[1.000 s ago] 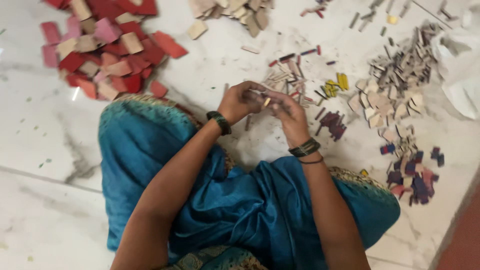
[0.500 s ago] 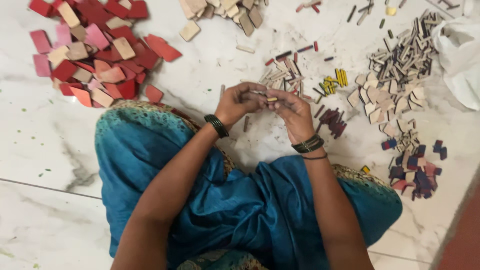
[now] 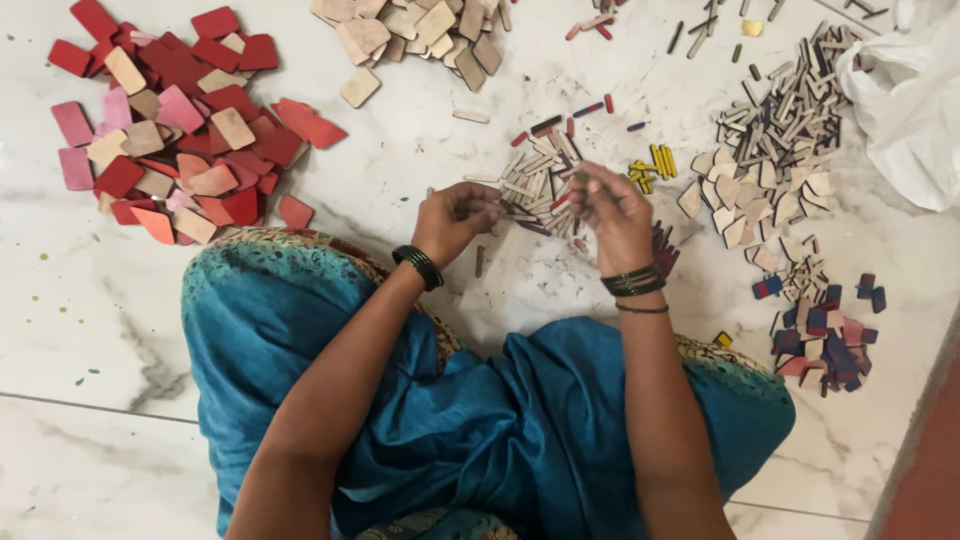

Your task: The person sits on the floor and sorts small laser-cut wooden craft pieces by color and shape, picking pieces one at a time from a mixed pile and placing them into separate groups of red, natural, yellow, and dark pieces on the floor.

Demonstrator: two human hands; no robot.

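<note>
Over the white marble floor (image 3: 300, 330), my left hand (image 3: 455, 215) and right hand (image 3: 615, 210) are pinching small thin wooden sticks (image 3: 535, 180) from the pile, sorting them. Next I should grip gently and pick one.

1. Two hands at work: left hand (image 3: 455, 215), right hand (image 3: 612, 210).
2. One heap of red and pink flat tiles (image 3: 175, 125), too many to count.
3. One heap of plain tan tiles (image 3: 415, 25) at the top edge.
4. One cluster of thin small sticks (image 3: 535, 180) between the hands, uncounted.
5. About five yellow sticks (image 3: 655, 163) side by side.
6. One spread of pale wooden bits (image 3: 775, 140), far too many to count.
7. One small pile of dark blue and maroon pieces (image 3: 825, 335).
8. One white plastic bag (image 3: 910, 100).
9. Several dark bangles (image 3: 632, 283) on the right wrist, one band (image 3: 420, 265) on the left.
</note>
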